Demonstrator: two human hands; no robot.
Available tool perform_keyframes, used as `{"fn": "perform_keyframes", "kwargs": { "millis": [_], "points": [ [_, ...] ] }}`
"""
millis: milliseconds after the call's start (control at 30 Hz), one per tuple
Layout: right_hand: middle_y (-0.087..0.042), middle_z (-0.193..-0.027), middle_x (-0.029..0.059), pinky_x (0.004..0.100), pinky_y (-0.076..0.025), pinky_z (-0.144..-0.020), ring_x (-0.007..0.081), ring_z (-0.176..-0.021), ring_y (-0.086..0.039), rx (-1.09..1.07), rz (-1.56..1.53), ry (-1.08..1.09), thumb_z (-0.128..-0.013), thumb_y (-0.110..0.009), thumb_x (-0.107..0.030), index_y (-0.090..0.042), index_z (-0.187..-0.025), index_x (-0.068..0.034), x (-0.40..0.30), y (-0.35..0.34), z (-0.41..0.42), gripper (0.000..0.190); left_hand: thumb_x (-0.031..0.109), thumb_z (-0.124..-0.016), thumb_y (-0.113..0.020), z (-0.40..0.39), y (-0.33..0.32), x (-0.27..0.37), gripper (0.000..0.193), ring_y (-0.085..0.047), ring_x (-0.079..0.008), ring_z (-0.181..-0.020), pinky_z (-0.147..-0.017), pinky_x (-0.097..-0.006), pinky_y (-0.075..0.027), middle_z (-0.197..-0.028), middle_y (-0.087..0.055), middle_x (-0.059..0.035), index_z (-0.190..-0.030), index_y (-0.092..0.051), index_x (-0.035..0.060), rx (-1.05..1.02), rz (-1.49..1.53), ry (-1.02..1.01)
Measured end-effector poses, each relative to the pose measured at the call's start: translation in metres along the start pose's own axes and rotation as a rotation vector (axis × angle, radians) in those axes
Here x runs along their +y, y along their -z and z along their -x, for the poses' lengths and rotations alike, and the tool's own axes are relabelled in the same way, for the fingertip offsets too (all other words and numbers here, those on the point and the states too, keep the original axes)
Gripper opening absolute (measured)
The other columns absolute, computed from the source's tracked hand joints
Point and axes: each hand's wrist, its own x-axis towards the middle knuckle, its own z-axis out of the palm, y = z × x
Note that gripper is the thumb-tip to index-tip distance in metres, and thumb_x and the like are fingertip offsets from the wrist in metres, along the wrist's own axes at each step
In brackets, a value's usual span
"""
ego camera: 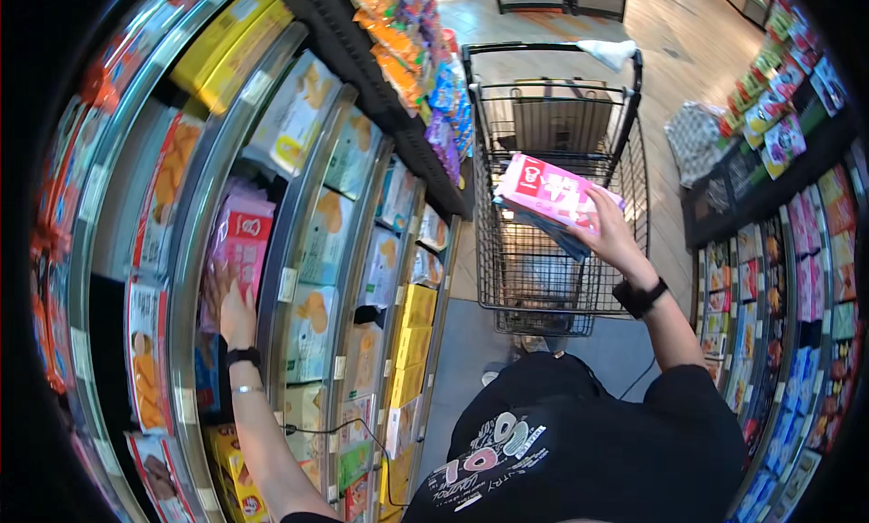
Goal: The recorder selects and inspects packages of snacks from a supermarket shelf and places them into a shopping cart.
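Observation:
On a shelf at the left, my left hand (235, 312) rests against a pink snack package (246, 241) with a red label. Its fingers lie along the lower part of the package; whether they grip it is hidden. My right hand (609, 231) holds a similar pink package (550, 189) over the black wire shopping cart (563, 305). The thumb and fingers clasp its right end. Directly under that package is a darker blue package (553, 229), partly covered, and I cannot tell what supports it.
Tiered shelves (183, 251) of packaged snacks rise close on the left, and more shelves (753, 305) line the right. Bagged snacks (400, 54) hang near the cart. A white cloth or bag (611, 53) lies over the cart handle. A black cable (360, 422) runs near my left arm.

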Motion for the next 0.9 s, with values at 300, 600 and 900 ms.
{"fn": "perform_keyframes", "kwargs": {
  "millis": [300, 600, 900],
  "points": [
    [-0.019, -0.143, 0.0256, 0.0526, -0.015, -0.107, 0.0375, -0.134, -0.017, -0.298, 0.365, -0.325, -0.046, -0.082, -0.050, -0.014, -0.141, -0.005, 0.070, -0.057, -0.025, 0.125, 0.003, -0.080, -0.058, 0.063, 0.079, 0.119, 0.043, -0.043, -0.0346, -0.120, -0.100, -0.0416, -0.035, -0.130, -0.046, -0.0177, -0.122, -0.050, 0.0022, 0.158, 0.220, -0.342],
    [-0.050, -0.111, 0.0249, 0.0454, -0.040, -0.088, 0.0385, -0.100, -0.049, -0.218, 0.299, -0.087, -0.043, -0.080, -0.041, -0.032, -0.132, -0.001, 0.089, -0.067, -0.032, 0.108, 0.009, -0.078, -0.064, 0.172, 0.061, 0.150, 0.029, -0.053, -0.0298, -0.112, -0.092, -0.0376, -0.043, -0.118, -0.056, -0.0145, -0.105, -0.061, 0.0029, -0.095, 0.506, -0.265],
    [-0.048, -0.112, 0.0227, 0.0424, -0.039, -0.090, 0.0366, -0.103, -0.047, -0.188, 0.237, -0.083, -0.052, -0.078, -0.036, -0.027, -0.137, -0.004, 0.016, -0.039, -0.043, 0.105, 0.013, -0.079, -0.066, 0.212, 0.066, 0.175, 0.034, -0.057, -0.0333, -0.104, -0.087, -0.0371, -0.046, -0.113, -0.059, -0.0174, -0.110, -0.058, 0.0016, -0.079, 0.814, 0.063]
  ]
}}
